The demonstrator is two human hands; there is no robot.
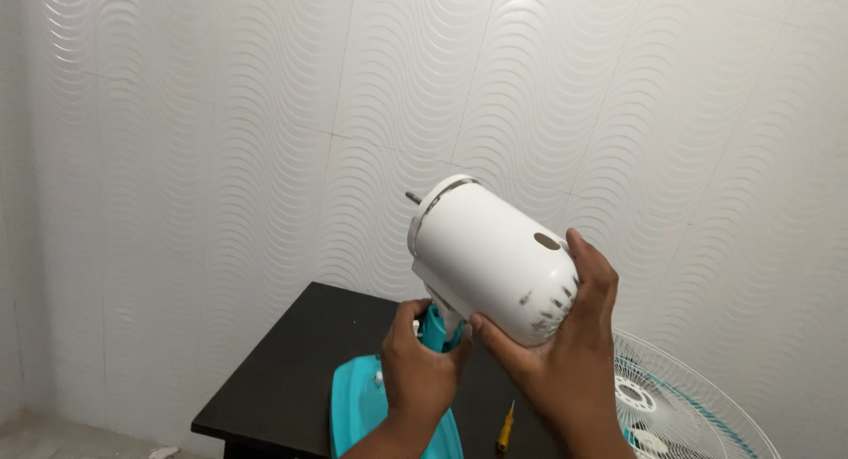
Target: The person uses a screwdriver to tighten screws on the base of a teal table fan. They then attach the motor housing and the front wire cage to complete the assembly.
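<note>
Tilting up and to the left above a black table, the white motor housing of a fan sits in mid-air between the person's two hands, its rounded rear end turned toward the camera and a thin metal shaft poking out of its far, front end. An oval hole shows on its upper side near the back, and dusty vent slots mark the rear edge. The right hand cups that rear end from below and behind, thumb pressed on the underside and the other fingers wrapped up around the right side, so it is grasping the housing. The left hand is clenched around the teal neck just beneath the housing, where the housing joins its stand. Below the left hand a teal base rests on the table, partly hidden by the forearm. A small yellow-handled screwdriver lies on the table's dark surface between the two wrists. At the lower right, beside the table, a white wire fan grille with teal trim leans low against the wall. Behind everything stands a white wall of wavy textured tiles.
</note>
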